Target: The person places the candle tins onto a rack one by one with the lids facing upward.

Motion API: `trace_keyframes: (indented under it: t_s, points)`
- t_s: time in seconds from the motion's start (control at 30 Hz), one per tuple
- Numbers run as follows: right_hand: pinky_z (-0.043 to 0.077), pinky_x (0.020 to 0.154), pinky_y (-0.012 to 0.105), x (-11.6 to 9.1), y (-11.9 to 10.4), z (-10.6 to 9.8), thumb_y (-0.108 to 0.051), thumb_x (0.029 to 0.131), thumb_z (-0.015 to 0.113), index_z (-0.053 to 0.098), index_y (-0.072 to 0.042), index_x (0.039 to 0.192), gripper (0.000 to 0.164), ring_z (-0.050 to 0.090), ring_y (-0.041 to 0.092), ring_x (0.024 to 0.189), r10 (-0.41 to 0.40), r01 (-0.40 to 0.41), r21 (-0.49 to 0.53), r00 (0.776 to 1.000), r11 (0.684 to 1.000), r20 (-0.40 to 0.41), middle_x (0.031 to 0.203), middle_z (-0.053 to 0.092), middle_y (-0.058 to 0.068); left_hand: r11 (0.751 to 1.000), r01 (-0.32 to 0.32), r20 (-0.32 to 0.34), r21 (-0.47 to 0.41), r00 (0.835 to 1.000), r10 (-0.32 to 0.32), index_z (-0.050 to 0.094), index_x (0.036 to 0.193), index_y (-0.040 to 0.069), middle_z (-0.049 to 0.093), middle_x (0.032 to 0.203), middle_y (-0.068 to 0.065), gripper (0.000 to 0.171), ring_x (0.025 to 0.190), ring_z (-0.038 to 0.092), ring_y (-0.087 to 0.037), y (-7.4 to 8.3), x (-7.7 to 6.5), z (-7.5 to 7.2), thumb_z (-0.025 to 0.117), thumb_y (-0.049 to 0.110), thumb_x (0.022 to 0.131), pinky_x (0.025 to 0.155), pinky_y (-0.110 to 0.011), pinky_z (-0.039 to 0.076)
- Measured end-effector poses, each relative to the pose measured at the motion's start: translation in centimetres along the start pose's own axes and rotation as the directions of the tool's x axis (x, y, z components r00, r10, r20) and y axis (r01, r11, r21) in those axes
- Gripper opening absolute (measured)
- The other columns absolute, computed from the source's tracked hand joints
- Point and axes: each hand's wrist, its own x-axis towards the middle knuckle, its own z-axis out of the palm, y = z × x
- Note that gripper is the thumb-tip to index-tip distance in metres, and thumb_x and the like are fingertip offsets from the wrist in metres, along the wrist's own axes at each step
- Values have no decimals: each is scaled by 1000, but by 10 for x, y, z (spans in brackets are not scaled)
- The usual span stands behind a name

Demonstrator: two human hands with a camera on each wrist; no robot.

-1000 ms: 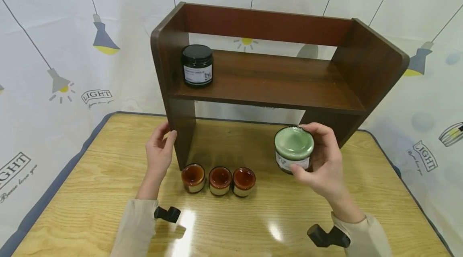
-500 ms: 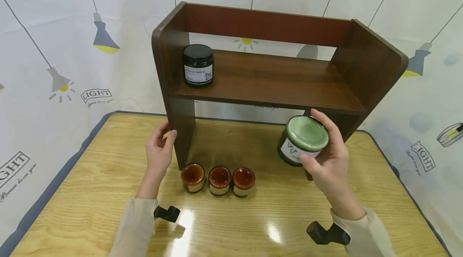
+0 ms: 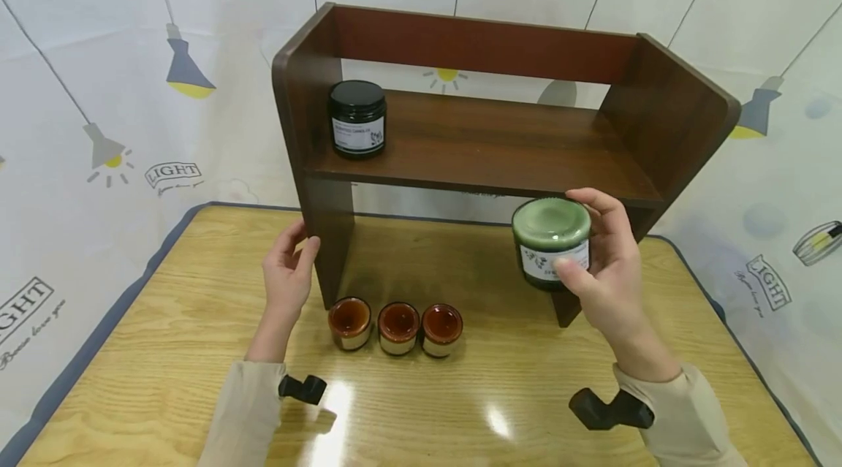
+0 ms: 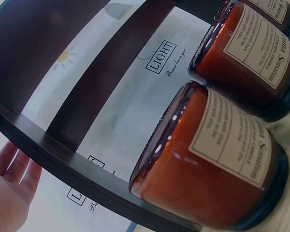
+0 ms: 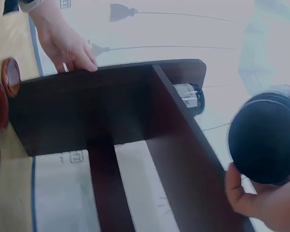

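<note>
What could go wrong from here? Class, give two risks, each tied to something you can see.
The green jar could slip: the right hand holds it by the side, above the table, so a loose grip might drop it.

The shelf unit could shift: the left hand touches its side panel, and a nudge might push that panel against the nearest amber jar, which stands close to its lower end.

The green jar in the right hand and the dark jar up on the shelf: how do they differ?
The green jar is held off the table by the right hand; the dark jar stands on the shelf, untouched. The green jar shows a glossy green face on top, while the dark jar shows a black lid. Both are round, and each has a pale label.
</note>
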Motion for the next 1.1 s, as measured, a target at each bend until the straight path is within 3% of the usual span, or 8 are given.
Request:
trace_keyframes:
  t_s: [0.1, 0.23, 0.43, 0.67, 0.8, 0.93, 1.1]
  points:
    - [49, 69, 23, 10, -7, -5, -4, 77, 68, 47, 6, 126, 54, 58, 18, 88, 50, -39, -112, 995, 993, 92, 105, 62, 11, 1000, -6, -4, -4, 1000, 6, 52, 116, -18, 62, 101, 16, 29, 98, 56, -5, 0, 0, 0, 55, -7, 89, 80, -15, 47]
    - [48, 63, 22, 20, -15, -6, 8, 72, 62, 50, 5, 127, 57, 57, 17, 82, 128, -96, -203, 980, 975, 155, 101, 63, 8, 1000, -12, 1, -7, 1000, 12, 53, 116, -18, 62, 101, 15, 28, 98, 56, -6, -1, 0, -1, 55, -7, 90, 81, -16, 47]
    - [47, 63, 20, 25, -24, -2, 14, 69, 63, 49, 3, 131, 65, 57, 16, 84, 119, -60, -238, 963, 969, 243, 105, 62, 9, 1000, -10, 4, -17, 1000, 11, 53, 116, -17, 63, 101, 14, 29, 98, 56, -6, -2, 1, 0, 55, -7, 90, 81, -16, 47]
    - [47, 62, 19, 24, -26, -1, 18, 63, 64, 48, 4, 119, 60, 58, 14, 83, 125, -70, -242, 968, 968, 219, 103, 62, 6, 1000, -7, 3, -8, 1000, 7, 53, 116, -17, 62, 100, 14, 28, 98, 56, -6, -2, 1, -1, 55, -6, 90, 81, -16, 47]
    - [45, 60, 19, 26, -25, -3, 18, 61, 66, 53, 8, 117, 58, 56, 14, 81, 101, -34, -268, 965, 963, 243, 102, 63, 6, 1000, -2, 4, -4, 1000, 2, 54, 116, -16, 63, 101, 11, 28, 98, 56, -6, -3, 1, -1, 56, -6, 89, 81, -16, 47]
    - [46, 61, 19, 30, -29, -4, 17, 61, 69, 57, 4, 119, 60, 55, 15, 80, 120, -8, -367, 951, 930, 283, 107, 62, 4, 1000, -2, 1, -2, 1000, 2, 55, 116, -15, 64, 103, 5, 28, 98, 56, -7, -3, 1, -1, 56, -6, 89, 82, -17, 47]
    - [48, 62, 20, 35, -40, -3, 13, 65, 71, 55, -2, 121, 60, 54, 14, 81, 203, -13, -510, 926, 860, 319, 109, 58, 0, 1000, -10, 4, -7, 1000, 10, 54, 115, -16, 63, 102, 10, 28, 98, 56, -7, -4, 1, -1, 56, -6, 89, 81, -17, 47]
